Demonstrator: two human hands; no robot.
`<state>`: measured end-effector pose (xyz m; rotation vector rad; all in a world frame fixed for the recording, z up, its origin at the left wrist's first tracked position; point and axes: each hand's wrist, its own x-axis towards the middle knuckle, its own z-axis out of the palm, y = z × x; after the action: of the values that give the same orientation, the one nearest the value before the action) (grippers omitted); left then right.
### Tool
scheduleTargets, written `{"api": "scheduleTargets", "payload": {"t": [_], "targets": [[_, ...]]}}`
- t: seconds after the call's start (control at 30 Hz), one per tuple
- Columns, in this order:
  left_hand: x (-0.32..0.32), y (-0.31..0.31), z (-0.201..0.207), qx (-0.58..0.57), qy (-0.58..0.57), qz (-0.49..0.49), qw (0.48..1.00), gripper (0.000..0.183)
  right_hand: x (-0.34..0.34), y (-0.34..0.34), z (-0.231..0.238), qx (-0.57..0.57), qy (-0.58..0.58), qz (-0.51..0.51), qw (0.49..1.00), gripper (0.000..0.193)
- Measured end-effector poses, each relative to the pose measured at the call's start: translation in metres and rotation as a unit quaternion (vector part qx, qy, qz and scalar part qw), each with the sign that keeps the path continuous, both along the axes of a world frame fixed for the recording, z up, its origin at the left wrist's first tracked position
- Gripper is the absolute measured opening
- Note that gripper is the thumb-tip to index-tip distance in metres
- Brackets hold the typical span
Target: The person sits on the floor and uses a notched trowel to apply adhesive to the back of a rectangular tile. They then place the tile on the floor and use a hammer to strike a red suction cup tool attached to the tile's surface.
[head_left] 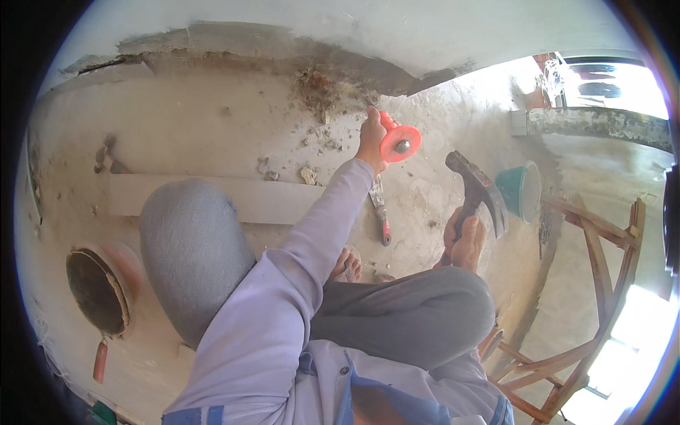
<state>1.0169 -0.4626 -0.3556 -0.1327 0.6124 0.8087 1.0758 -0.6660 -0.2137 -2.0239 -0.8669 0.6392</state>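
Note:
My left hand (371,139) is closed round a chisel (401,144) with a round orange-red hand guard. The chisel's metal striking end faces up toward me, and its tip points to the broken patch (319,92) at the foot of the wall. Off to the right, my right hand (465,243) grips a claw hammer (482,185) by its dark handle. The hammer is raised, its head apart from the chisel. On the floor below my left hand lies a scraper (381,212) with a red and grey handle.
Rubble (308,175) is scattered near the wall. A pale board (276,201) lies behind my left knee. A mortar-stained bucket (127,280) stands left, beside a red tool handle (100,361). On the right are a teal bucket (520,191) and a wooden trestle (602,276).

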Motion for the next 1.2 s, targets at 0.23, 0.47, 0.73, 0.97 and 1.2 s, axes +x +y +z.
{"api": "scheduleTargets", "payload": {"t": [0.23,0.47,0.73,0.97,1.2], "targets": [[0.033,-0.018,-0.002,0.060,0.058,-0.009,0.996,0.038,0.009,-0.004,-0.003,0.003,0.019,0.025,1.000,0.070],[0.065,-0.030,-0.017,0.057,0.162,-0.073,0.982,0.035,0.010,0.003,-0.028,0.126,0.198,-0.141,0.962,0.049],[0.112,-0.016,-0.061,0.117,0.200,-0.208,0.950,0.026,0.065,-0.003,-0.073,0.207,0.325,-0.231,0.893,0.034],[0.127,-0.008,-0.082,0.080,0.224,-0.160,0.958,0.053,0.084,-0.005,-0.116,0.241,0.391,-0.272,0.846,0.036],[0.139,-0.010,-0.082,0.129,0.223,-0.156,0.954,0.056,0.095,-0.004,-0.127,0.211,0.414,-0.275,0.842,0.036]]}}
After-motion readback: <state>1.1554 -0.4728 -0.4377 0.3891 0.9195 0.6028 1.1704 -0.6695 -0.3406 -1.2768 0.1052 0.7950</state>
